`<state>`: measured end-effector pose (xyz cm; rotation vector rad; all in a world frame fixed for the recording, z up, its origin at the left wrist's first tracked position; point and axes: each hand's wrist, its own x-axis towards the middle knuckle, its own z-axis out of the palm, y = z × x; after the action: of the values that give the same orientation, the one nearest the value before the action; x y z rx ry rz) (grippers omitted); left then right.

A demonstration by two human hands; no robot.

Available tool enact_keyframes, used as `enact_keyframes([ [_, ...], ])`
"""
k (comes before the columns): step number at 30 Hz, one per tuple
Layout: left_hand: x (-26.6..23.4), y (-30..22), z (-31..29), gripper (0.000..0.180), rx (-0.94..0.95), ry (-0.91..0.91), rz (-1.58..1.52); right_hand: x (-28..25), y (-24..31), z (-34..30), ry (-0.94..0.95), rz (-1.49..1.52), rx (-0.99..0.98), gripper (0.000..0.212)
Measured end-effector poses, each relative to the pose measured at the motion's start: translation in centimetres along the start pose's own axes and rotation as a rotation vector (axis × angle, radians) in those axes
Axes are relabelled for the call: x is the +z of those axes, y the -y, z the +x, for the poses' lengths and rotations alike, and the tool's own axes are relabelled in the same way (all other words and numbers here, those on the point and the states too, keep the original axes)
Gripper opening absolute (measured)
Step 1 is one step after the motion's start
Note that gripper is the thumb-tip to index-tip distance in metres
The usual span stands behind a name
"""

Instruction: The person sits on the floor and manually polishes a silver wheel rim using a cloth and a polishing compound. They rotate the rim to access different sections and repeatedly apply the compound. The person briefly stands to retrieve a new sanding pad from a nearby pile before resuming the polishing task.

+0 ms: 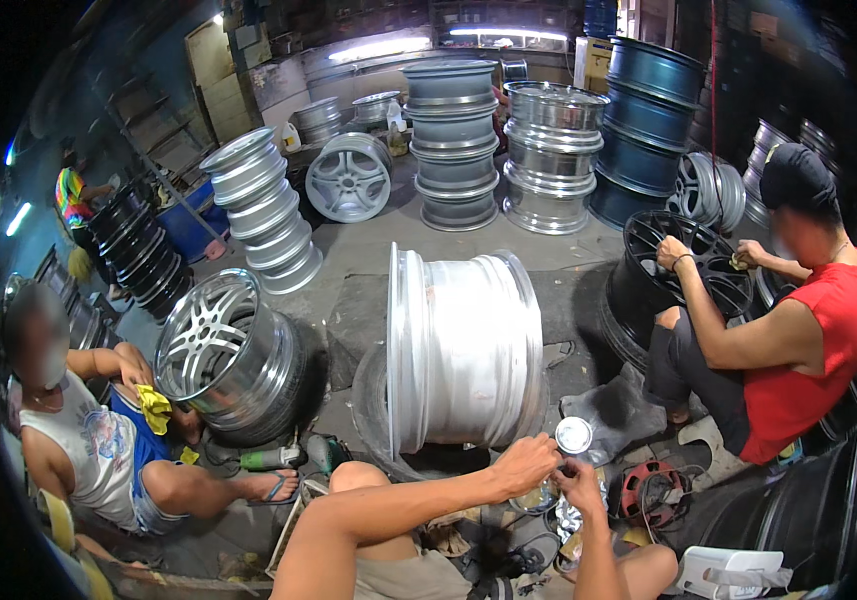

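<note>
Got my left grip point(529, 467) and right grip point(581, 487) close together at a round tin point(574, 435), near the rim's point(466, 350) right side. Honestly can't tell which one's actually clamped on it.

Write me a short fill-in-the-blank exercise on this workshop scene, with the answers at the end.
The left hand and right hand are close to a small object with a ____ (five letters) outline.
The sleeveless top at far right is ____.
The bright green power tool lies to the ____, not the right, of the large silver rim.

Missing words: round; red; left.
</note>
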<state>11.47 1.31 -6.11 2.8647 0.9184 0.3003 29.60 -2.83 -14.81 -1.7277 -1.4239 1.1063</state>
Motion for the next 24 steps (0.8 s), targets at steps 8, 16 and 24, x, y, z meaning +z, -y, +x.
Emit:
enact_keyframes([
  [8, -0.3, -0.1, -0.1, 0.027, -0.121, -0.030, -0.051, -0.8, 3.3, -0.7, 0.099, 0.512, 0.106, 0.029],
  [16, -0.9, 0.2, -0.6, 0.026, -0.049, 0.018, -0.043, -0.5, 3.9, -1.0, 0.146, 0.787, 0.264, 0.041],
  [24, 0.5, 1.1, -0.5, 0.012, -0.056, -0.024, -0.126, -0.2, 3.2, -0.5, 0.128, 0.831, 0.275, 0.033],
])
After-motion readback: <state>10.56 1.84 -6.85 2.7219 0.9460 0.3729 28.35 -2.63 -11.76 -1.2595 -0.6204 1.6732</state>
